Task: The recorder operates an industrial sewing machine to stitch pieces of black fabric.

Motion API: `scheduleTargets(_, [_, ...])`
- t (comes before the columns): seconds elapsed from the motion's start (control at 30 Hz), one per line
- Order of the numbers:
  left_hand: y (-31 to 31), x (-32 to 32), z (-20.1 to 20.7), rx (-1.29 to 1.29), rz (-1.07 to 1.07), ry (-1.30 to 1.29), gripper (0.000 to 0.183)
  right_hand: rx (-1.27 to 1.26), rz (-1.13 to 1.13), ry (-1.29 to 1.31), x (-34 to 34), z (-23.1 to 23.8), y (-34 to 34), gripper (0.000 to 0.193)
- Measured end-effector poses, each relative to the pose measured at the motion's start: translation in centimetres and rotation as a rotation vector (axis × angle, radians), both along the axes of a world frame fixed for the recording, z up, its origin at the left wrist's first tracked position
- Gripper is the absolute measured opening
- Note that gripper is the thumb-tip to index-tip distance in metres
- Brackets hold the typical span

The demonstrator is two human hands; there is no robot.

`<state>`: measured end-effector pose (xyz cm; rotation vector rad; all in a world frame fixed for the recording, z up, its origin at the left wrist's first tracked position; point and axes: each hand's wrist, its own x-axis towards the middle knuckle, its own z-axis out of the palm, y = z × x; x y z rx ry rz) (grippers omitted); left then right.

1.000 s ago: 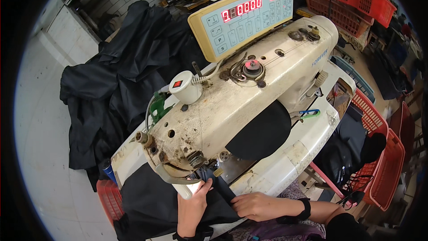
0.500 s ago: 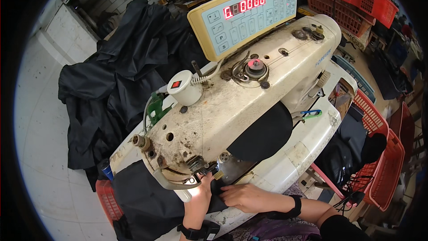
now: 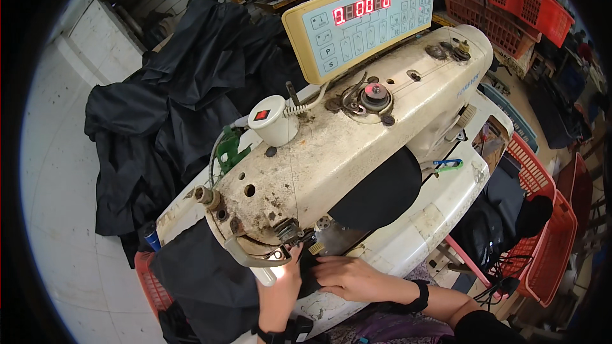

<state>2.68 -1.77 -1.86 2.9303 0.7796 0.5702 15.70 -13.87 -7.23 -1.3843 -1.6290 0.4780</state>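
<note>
Black fabric (image 3: 204, 280) lies across the front end of a cream sewing machine (image 3: 325, 172) and hangs over the left edge. My left hand (image 3: 279, 290) is beside the needle area, one fingertip stretched toward it. The machine's head and a lit white lamp (image 3: 264, 274) hide most of its fingers. Just to the right, my right hand (image 3: 354, 278) has its fingers closed together over the fabric's edge, close to the needle. The needle itself is hidden. A rounded black piece (image 3: 379, 191) rests under the machine arm.
A control panel (image 3: 363, 28) with lit red digits stands behind the machine. Black cloth (image 3: 172, 114) is heaped at the left. Blue-green thread snips (image 3: 446, 165) lie on the white machine bed (image 3: 414, 236). Red baskets (image 3: 564, 236) stand at the right, another red basket (image 3: 153, 286) at lower left.
The panel's digits differ. The machine sits slightly further right in the picture, and the fabric at left has shifted and creased a little. Both hands stay near the needle.
</note>
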Motion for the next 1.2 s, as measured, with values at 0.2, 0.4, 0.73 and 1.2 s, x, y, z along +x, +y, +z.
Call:
scheduleTargets(0.2, [0.5, -2.4, 3.3, 0.029, -0.085, 0.088, 0.039, 0.107, -0.006, -0.073, -1.3, 0.6, -2.9, 0.014])
scheduleTargets(0.4, [-0.4, -2.1, 2.7, -0.018, -0.126, 0.176, 0.031, 0.120, -0.004, 0.010, -2.0, 0.0, -4.2, 0.009])
scheduleTargets(0.73, [0.0, -0.2, -0.3, -0.241, -0.058, -0.076, 0.013, 0.072, -0.012, -0.022, -1.1, 0.5, -2.2, 0.010])
scheduleTargets(1.2, [-1.5, 0.2, 1.1, 0.037, 0.125, -0.022, 0.027, 0.067, -0.056, -0.011, -0.1, 0.1, -1.2, 0.013])
